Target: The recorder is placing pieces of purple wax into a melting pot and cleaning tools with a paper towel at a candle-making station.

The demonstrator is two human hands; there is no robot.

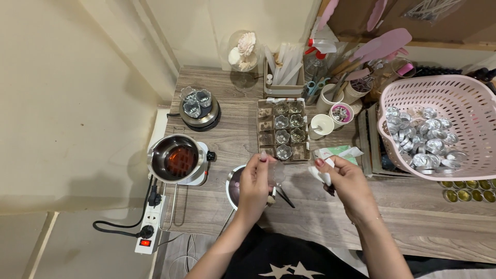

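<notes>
While both hands work at lower centre of the frame, the left hand (254,185) pinches a small clear mould (276,173) between closed fingertips. The right hand (345,182), just right of it, curls its fingers around a white tissue (321,175). Beneath the left hand sits a small pot (233,187); above them lies a tray of moulds (283,130).

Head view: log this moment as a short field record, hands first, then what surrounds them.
left hand: holds a small clear cup
right hand: grips a white tissue
below hands: small pot, partly hidden
ahead: tray of small moulds
left: metal pot on electric heater
right: pink basket of silver cups
surface: wooden table
</notes>
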